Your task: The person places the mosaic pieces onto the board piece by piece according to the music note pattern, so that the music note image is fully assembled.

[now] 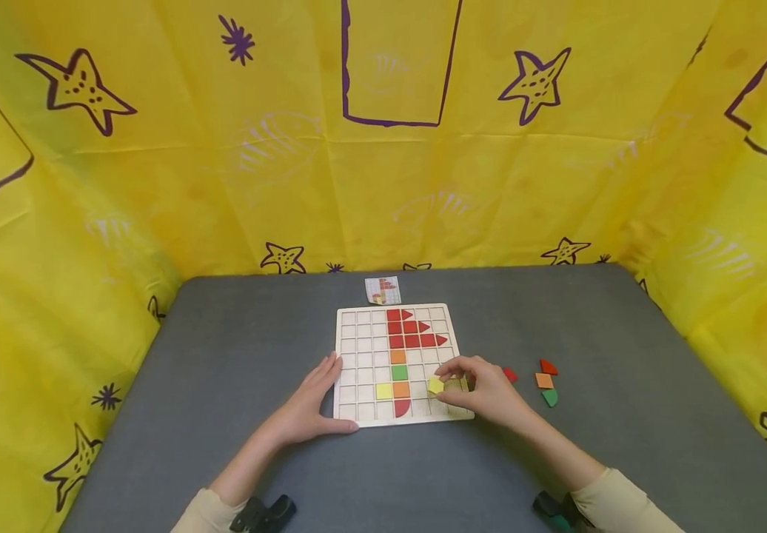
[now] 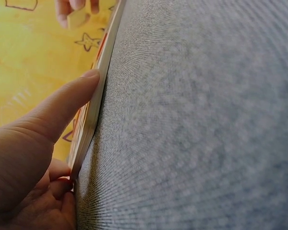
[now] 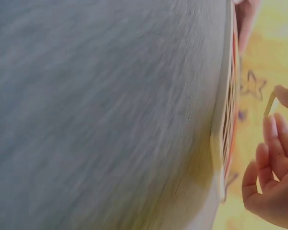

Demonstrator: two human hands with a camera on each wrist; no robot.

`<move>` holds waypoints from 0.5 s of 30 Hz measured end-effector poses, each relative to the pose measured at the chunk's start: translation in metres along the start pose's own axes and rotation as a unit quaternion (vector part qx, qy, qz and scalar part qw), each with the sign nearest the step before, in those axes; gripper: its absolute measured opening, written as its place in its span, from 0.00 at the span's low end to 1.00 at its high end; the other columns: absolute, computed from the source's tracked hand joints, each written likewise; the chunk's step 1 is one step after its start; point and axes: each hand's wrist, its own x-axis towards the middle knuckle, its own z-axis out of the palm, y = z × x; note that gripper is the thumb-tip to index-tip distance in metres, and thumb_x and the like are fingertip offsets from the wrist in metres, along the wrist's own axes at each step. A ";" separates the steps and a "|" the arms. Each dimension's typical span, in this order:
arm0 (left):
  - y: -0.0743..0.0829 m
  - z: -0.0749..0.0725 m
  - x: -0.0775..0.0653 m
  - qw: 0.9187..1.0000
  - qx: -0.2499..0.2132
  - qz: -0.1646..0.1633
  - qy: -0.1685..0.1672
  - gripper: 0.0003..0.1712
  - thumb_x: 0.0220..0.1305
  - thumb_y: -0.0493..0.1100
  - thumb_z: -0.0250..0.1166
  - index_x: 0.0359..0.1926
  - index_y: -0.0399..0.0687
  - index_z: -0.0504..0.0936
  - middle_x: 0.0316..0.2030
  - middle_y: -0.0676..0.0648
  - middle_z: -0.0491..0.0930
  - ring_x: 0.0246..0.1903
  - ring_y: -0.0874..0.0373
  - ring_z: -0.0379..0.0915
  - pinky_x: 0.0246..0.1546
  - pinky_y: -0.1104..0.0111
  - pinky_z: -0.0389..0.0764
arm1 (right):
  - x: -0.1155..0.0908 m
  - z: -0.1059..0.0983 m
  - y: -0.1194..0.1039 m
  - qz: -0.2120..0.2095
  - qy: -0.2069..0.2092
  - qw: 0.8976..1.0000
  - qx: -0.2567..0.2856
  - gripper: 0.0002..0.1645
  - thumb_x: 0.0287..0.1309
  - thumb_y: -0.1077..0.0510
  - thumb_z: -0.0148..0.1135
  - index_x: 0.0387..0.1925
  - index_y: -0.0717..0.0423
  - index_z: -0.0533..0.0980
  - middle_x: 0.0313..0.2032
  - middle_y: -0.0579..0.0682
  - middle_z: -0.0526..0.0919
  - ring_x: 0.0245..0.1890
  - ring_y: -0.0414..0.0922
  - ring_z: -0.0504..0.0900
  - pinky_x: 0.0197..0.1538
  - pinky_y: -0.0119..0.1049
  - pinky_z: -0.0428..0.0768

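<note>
- Left hand [image 1: 303,403] lies over the dark grey worktop [image 1: 250,340], with fingers wide; they touch the left edge of the board, and the thumb touches its near edge.
- Pale wooden square board [image 1: 365,355] with an engraved grid lies flat beside this hand.
- Small printed card [image 1: 383,290] is just beyond the far edge of the board; it shows a grid with red and yellow shapes, too small to read exactly.
- Yellow square tile [image 1: 383,391] is placed in the grid, left of a central column.
- This column has two orange square tiles [image 1: 398,357], one green square tile [image 1: 400,372] and, nearest, one red rounded tile [image 1: 402,408]. At its far end, three rows of red tiles [image 1: 412,340] run right, each finishing with a pointed one. I judge that the larger part is done.
- Yellow flat tile [image 1: 435,385] is above the right part of the board, not yet placed, pinched by the narrow fingers of the right hand [image 1: 483,389].
- Red tile [image 1: 510,374], half hidden by this hand, and a red, orange and green group of loose tiles [image 1: 543,380] lie on the worktop; probably these remain to be placed.
</note>
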 end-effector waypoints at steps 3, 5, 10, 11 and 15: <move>0.000 -0.001 0.000 1.000 -0.001 -0.001 -0.001 0.66 0.41 0.62 0.75 0.74 0.42 0.48 0.75 0.42 0.42 0.74 0.45 0.34 0.68 0.45 0.50 | 0.007 0.013 -0.010 -0.038 -0.026 0.999 -0.012 0.15 0.43 0.49 0.75 0.36 0.37 0.80 0.33 0.37 0.81 0.38 0.43 0.74 0.40 0.35 0.72; 0.000 -0.001 0.000 1.000 0.000 -0.002 -0.003 0.66 0.41 0.62 0.75 0.74 0.42 0.48 0.75 0.43 0.41 0.74 0.45 0.34 0.68 0.45 0.51 | 0.011 0.021 -0.016 -0.070 -0.040 0.996 -0.025 0.15 0.43 0.51 0.75 0.35 0.38 0.80 0.33 0.35 0.81 0.39 0.42 0.75 0.42 0.36 0.73; -0.001 -0.001 0.001 1.000 0.003 -0.003 -0.005 0.66 0.42 0.63 0.75 0.74 0.42 0.48 0.75 0.43 0.41 0.74 0.45 0.34 0.68 0.45 0.51 | 0.020 0.041 -0.026 -0.152 -0.062 0.982 -0.095 0.13 0.44 0.50 0.75 0.34 0.41 0.80 0.31 0.33 0.81 0.36 0.39 0.73 0.41 0.31 0.71; -0.001 -0.001 0.001 1.000 0.003 -0.004 -0.005 0.66 0.42 0.63 0.75 0.74 0.42 0.48 0.75 0.43 0.41 0.74 0.45 0.35 0.68 0.45 0.51 | 0.022 0.044 -0.028 -0.164 -0.065 0.978 -0.112 0.13 0.44 0.49 0.75 0.33 0.41 0.80 0.31 0.33 0.81 0.36 0.38 0.72 0.40 0.30 0.70; -0.002 -0.001 0.001 1.000 0.004 -0.007 -0.005 0.67 0.41 0.64 0.74 0.74 0.43 0.48 0.75 0.44 0.41 0.74 0.46 0.35 0.68 0.45 0.51 | 0.027 0.052 -0.035 -0.204 -0.076 0.964 -0.154 0.10 0.46 0.50 0.73 0.32 0.42 0.81 0.30 0.34 0.82 0.34 0.36 0.69 0.39 0.29 0.67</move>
